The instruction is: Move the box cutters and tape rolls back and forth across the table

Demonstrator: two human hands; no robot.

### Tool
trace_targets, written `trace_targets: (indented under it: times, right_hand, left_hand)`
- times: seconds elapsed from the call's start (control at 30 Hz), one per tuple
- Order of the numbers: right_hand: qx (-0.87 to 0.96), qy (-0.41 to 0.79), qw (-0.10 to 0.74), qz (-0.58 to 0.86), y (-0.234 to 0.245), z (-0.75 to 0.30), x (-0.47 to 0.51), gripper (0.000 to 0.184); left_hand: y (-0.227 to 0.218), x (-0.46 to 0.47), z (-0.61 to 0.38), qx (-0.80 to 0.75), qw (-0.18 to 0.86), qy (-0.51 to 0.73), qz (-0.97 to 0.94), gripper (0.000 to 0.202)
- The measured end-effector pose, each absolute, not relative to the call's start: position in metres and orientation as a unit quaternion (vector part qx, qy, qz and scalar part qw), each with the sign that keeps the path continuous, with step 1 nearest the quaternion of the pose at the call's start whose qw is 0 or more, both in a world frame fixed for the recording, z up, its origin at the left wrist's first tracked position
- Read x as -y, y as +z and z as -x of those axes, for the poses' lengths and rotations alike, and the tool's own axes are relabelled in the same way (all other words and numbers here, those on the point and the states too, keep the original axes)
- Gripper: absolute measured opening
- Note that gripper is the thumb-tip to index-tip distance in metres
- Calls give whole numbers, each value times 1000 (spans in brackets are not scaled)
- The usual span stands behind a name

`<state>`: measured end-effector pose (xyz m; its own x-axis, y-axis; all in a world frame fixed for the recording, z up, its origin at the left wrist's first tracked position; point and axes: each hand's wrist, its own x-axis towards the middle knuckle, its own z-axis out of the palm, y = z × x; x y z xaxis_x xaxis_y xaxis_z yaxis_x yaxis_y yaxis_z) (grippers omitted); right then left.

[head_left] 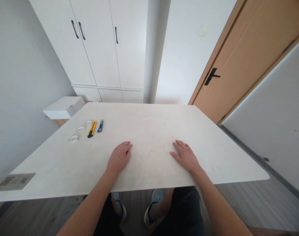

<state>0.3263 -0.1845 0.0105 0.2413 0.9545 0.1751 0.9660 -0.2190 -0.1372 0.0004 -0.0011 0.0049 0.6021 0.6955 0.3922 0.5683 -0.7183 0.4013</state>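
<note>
My left hand (119,156) rests on the white table (149,121), its fingers lying loosely on the surface with nothing held. Farther right, my right hand (185,155) lies flat, fingers spread and thumb apart. Neither hand touches an object other than the table. Beyond my left hand is a blue utility knife (100,126), and just left of that a yellow utility knife (92,129) with a black end. Three rolls of clear tape lie in a slanting row beside the knives: a near roll (74,138), a middle roll (80,129) and a far roll (88,122).
A grey printed label (15,182) is at the table's near left corner. Past the left edge sits a white box (64,107). White cabinets (95,49) stand behind the table, and a wooden door (238,59) is at right. My legs are under the near edge.
</note>
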Motion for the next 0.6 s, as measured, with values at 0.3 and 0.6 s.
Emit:
trace_targets:
  times: [0.3,0.6]
  right_hand:
    - [617,-32,111,778,9,-327,184,63]
    - [617,-35,123,776,8,-327,185,62]
  left_hand:
    - [4,1,0,-352,117,266,-890,38]
    - [4,1,1,-355,117,269,-887,38]
